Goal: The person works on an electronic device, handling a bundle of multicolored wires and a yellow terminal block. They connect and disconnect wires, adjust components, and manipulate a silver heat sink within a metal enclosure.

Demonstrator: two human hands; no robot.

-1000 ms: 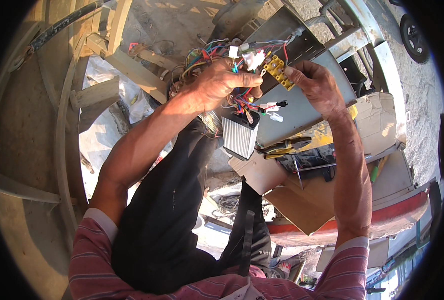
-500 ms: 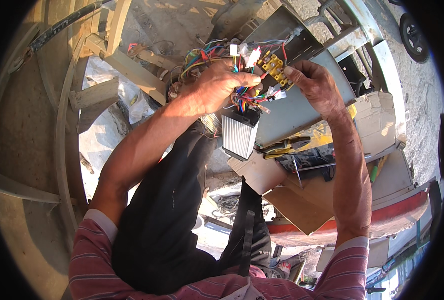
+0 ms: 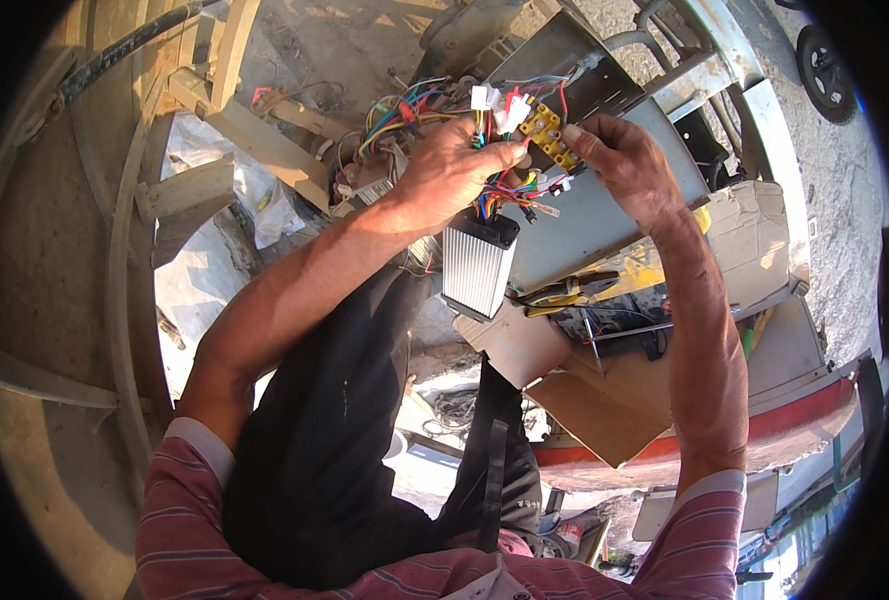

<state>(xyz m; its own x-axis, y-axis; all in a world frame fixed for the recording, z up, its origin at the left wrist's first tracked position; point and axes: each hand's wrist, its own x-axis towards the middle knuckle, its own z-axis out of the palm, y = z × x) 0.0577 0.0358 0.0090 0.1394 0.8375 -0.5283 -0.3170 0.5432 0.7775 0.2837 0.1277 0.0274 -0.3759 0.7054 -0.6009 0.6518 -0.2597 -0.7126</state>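
My left hand (image 3: 444, 175) is closed on a bunch of coloured wires (image 3: 404, 120), its thumb beside white plug connectors (image 3: 509, 112). My right hand (image 3: 629, 170) pinches the end of a yellow terminal block (image 3: 546, 128) with metal screws, just right of those connectors. Below my hands sits a finned silver controller (image 3: 477, 268) with a black end plate, coloured leads and small plugs coming out of its top. A flat grey metal panel (image 3: 584, 230) lies behind it, under my right hand.
Wooden framing (image 3: 264, 150) stands at left beside pale plastic sheeting (image 3: 194, 290). Yellow-handled pliers (image 3: 574, 292) and cardboard (image 3: 594, 420) lie lower right, near a red curved body edge (image 3: 794, 420). A black wheel (image 3: 826, 70) is at top right, my dark-trousered legs (image 3: 324, 400) below.
My left hand has shifted slightly to the right. The terminal block has moved a little up and left, and the leads above the controller have shifted. Both hands keep their grips.
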